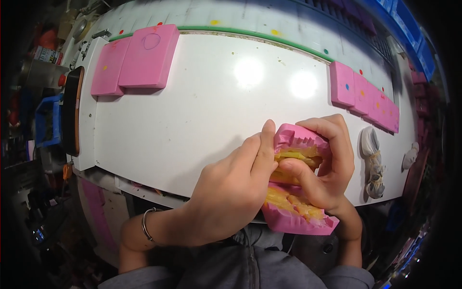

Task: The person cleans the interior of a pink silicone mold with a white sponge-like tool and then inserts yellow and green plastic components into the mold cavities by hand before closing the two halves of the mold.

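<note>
Near the front edge of the white table I hold a pink rubbery mold [301, 224], spread apart into an upper and a lower part with jagged, toothed edges. Its inner faces are lined with translucent yellow material [288, 200]. My right hand [334, 166] wraps its fingers around the upper part from the right, the thumb reaching into the gap over the yellow lining. Against the mold's left side presses my left hand [233, 188], fingers together; its fingertips are partly hidden. Whether a separate piece sits inside the mold, I cannot tell.
Two pink blocks [149, 58] lie at the table's far left, several smaller ones [342, 84] at the far right. A grey and white tied bundle [373, 164] rests right of my hands. Blue bins [409, 29] hang at the upper right. A green strip [250, 36] edges the back.
</note>
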